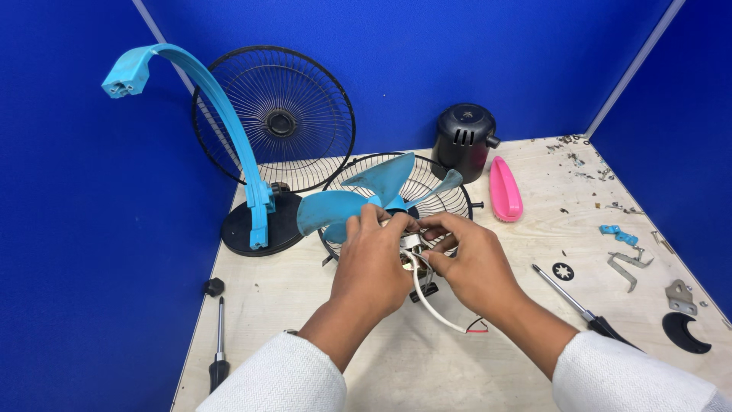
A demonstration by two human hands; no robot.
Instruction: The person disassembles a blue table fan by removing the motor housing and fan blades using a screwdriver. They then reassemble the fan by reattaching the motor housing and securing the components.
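While both of my hands meet over the middle of the table [473,358], they close together on a small metal part [412,243] held just above the wood. My left hand [371,267] is curled, fingers bent round the part from the left, thumb and forefinger pinching near its top. My right hand [473,263] is likewise nearly closed, fingertips gripping the same part from the right. From the part a white cable [427,301] loops down to bare red and black wire ends [477,328] lying on the table.

Just behind my hands lies a black grille [450,200] with a blue fan blade [358,200] resting in it. A second grille [278,114] leans upright against the blue wall, beside a curved blue stand [221,107] on a black base [244,229]. A black motor cover [463,141] and a pink piece [505,188] sit further back. One screwdriver [219,343] lies to my left, another [579,307] to my right, near small brackets [629,263] and a black crescent [685,333].
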